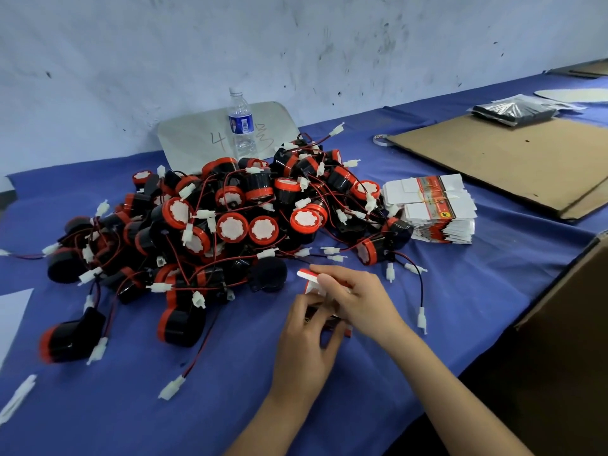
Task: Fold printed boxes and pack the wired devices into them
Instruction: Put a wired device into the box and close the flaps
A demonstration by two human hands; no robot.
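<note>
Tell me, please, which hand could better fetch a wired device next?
Probably the left hand: it is nearer the pile of black-and-red wired devices, while the right hand grips the red-and-white printed box.

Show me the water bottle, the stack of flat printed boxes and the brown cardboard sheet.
water bottle (241, 124), head view, on its blue label.
stack of flat printed boxes (440, 210), head view, on its top.
brown cardboard sheet (506, 159), head view, on its bare middle.

I see black devices (232, 228) with red rims and white faces on a blue cloth (115, 416); the flat boxes (437, 205) are white, printed red and black.
</note>
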